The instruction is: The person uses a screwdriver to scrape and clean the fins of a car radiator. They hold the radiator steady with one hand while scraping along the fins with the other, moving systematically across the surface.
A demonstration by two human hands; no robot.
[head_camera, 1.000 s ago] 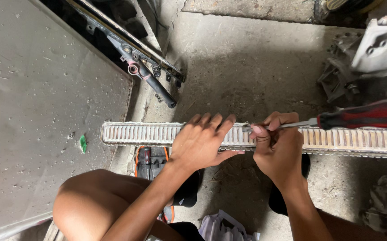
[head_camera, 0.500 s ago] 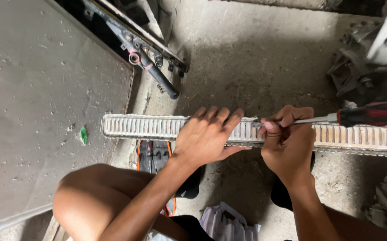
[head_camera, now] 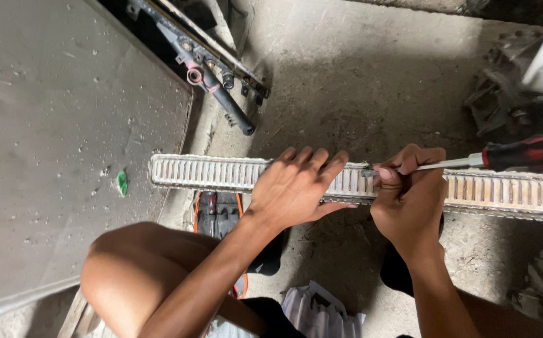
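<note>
Bare arms (head_camera: 221, 275), bare knee (head_camera: 127, 275) — dark shorts (head_camera: 265, 313).

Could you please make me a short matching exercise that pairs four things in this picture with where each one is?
Things:
1. left hand
2. right hand
3. green scrap
4. black rod

Places:
A. on the grey panel at left
B. lying on the floor above the slotted strip
C. pressed flat on the slotted strip
D. holding the screwdriver shaft near its tip

Pairs: 1-C, 2-D, 3-A, 4-B
</note>
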